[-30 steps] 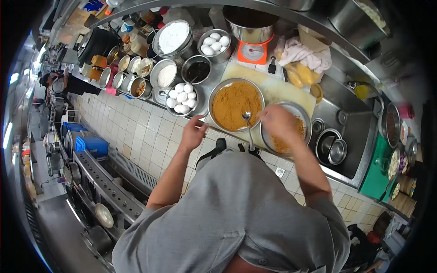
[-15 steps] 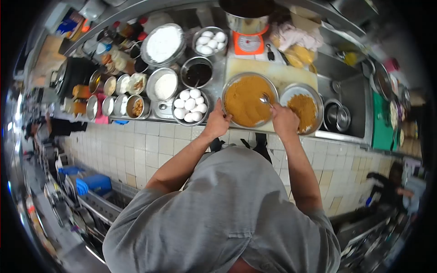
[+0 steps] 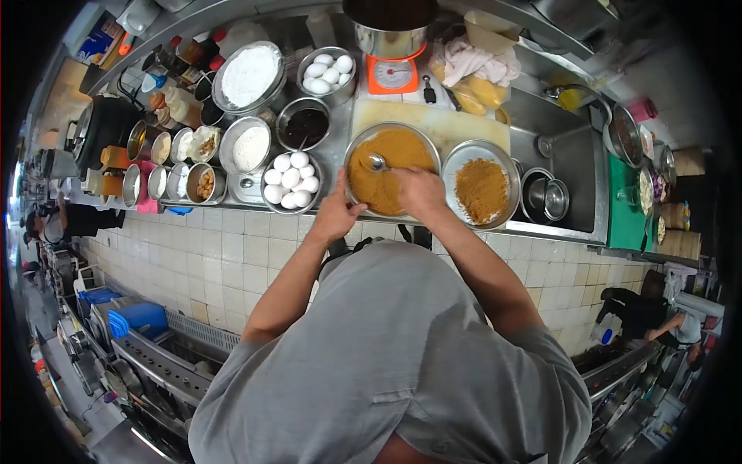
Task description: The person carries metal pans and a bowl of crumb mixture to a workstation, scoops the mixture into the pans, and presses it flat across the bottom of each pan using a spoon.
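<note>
A round metal bowl [image 3: 434,143] of orange-brown crumbs [image 3: 398,151] stands in front of me, partly on the pale cutting board [image 3: 471,127]. My left hand [image 3: 335,213] grips its near left rim, thumb and fingers around the edge. Over the crumbs, my right hand [image 3: 421,192] is closed on a metal spoon [image 3: 377,162]; its bowl end lies against the crumbs, toward the left side. Just right of that hand is a shallow metal dish [image 3: 506,155] with a smaller heap of similar crumbs [image 3: 481,189] on a white layer.
Left of the bowl stand eggs [image 3: 291,179] in a bowl, dark liquid [image 3: 304,126] and white powder [image 3: 251,148]. An orange scale [image 3: 391,75] carries a pot [image 3: 391,39] behind. A sink [image 3: 576,147] with nested bowls [image 3: 555,199] lies right. Other people [image 3: 672,321] are in the background.
My right hand has moved left with the spoon, from the bowl's right side across the crumbs. The left hand still holds the rim. The whole view has shifted slightly.
</note>
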`<action>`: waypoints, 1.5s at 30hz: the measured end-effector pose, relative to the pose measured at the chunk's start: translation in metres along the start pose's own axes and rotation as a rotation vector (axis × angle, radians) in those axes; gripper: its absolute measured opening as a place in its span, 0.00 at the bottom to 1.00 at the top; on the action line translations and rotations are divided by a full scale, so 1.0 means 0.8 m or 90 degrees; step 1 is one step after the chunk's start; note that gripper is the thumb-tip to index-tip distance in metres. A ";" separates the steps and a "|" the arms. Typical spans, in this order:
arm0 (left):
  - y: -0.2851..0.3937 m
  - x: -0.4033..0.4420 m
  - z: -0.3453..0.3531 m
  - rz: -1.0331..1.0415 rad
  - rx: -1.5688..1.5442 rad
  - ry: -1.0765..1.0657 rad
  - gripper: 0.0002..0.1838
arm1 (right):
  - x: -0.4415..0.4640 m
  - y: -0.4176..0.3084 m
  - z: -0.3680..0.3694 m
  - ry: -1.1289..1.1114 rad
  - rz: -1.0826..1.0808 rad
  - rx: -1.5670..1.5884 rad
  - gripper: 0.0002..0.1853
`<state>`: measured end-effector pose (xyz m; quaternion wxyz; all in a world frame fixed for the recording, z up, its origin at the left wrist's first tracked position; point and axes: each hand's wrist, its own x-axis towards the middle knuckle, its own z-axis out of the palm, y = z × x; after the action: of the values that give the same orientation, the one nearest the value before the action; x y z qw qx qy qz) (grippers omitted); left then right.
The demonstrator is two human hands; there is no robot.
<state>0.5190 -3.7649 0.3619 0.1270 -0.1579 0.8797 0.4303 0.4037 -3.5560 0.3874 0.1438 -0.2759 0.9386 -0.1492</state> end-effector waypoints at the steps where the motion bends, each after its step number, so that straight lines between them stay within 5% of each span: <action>1: 0.005 -0.001 0.000 0.002 0.000 -0.002 0.61 | 0.002 0.007 -0.001 0.025 -0.013 0.020 0.20; 5: 0.004 0.008 0.006 -0.008 0.027 0.061 0.53 | 0.016 0.045 -0.038 -0.050 0.058 0.097 0.15; 8: 0.005 0.018 0.008 0.000 0.034 0.188 0.37 | 0.030 0.091 -0.073 -0.037 0.066 0.063 0.12; 11: 0.013 0.024 0.006 -0.012 0.030 0.169 0.37 | 0.059 0.144 -0.072 0.029 -0.065 0.014 0.11; 22: 0.016 0.023 0.009 -0.024 0.001 0.171 0.39 | 0.083 0.147 -0.062 -0.045 -0.107 0.024 0.13; 27: -0.010 0.034 0.016 -0.106 -0.200 0.111 0.41 | 0.088 0.143 -0.065 -0.082 -0.092 0.004 0.12; 37: -0.017 0.036 0.019 -0.105 -0.235 0.102 0.39 | 0.092 0.154 -0.054 -0.016 -0.169 -0.030 0.09; 45: -0.006 -0.010 0.006 -0.064 -0.227 0.058 0.55 | -0.002 0.112 -0.050 0.020 -0.108 -0.046 0.12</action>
<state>0.5287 -3.7621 0.3584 0.0782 -0.2409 0.7853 0.5650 0.3483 -3.4750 0.3922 0.1062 -0.3569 0.9187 -0.1314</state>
